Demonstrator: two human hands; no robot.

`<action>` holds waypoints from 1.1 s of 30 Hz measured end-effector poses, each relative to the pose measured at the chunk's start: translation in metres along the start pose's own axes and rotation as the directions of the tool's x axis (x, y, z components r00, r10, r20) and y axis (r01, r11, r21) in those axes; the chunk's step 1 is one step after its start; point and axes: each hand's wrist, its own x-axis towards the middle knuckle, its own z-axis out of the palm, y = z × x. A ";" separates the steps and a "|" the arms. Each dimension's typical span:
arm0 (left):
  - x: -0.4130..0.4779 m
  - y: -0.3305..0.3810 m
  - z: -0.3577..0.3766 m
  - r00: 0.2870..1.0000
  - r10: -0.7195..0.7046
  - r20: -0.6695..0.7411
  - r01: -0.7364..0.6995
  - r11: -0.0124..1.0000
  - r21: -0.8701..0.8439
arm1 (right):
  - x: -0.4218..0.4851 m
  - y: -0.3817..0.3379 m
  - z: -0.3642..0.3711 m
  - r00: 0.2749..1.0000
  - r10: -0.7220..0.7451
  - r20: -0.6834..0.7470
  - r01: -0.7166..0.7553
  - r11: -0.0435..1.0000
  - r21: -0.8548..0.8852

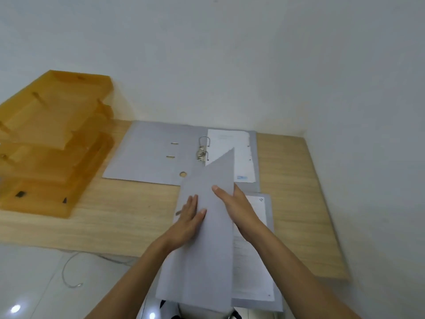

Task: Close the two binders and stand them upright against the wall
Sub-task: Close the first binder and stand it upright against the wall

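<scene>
A: The fingers (192, 204) of the left hand (187, 223) lie straight and close together, flat on the outer face of the raised grey cover (207, 238). Nothing is pinched between them.

B: And further left?

A: A stack of amber plastic trays (53, 139) sits at the left end of the wooden desk (119, 217), against the wall (230, 54).

B: The binders?

A: The far binder (149, 155) lies open flat, touching the wall, its metal rings (203, 149) up and paper (232, 155) on its right half. The near binder (269, 226) lies in front of it, partly over it, cover half lifted, printed pages (250, 261) showing underneath.

B: The right hand (236, 208)?

A: It holds the cover's right edge, thumb on the outer face; its other fingers are hidden behind the cover.
</scene>
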 end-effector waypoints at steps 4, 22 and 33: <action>-0.002 -0.025 0.025 0.998 -0.009 -0.066 0.014 0.998 0.068 | -0.003 0.041 -0.066 0.982 0.032 -0.184 -0.034 0.999 -0.007; 0.006 -0.040 0.063 0.924 -0.331 -0.194 0.302 0.939 -0.163 | 0.011 0.126 -0.070 0.934 0.325 0.146 -0.087 0.606 -0.791; 0.024 -0.026 0.041 0.845 -0.535 -0.030 0.430 0.711 -0.556 | 0.015 0.137 -0.066 0.937 0.348 -0.033 -0.319 0.813 -0.487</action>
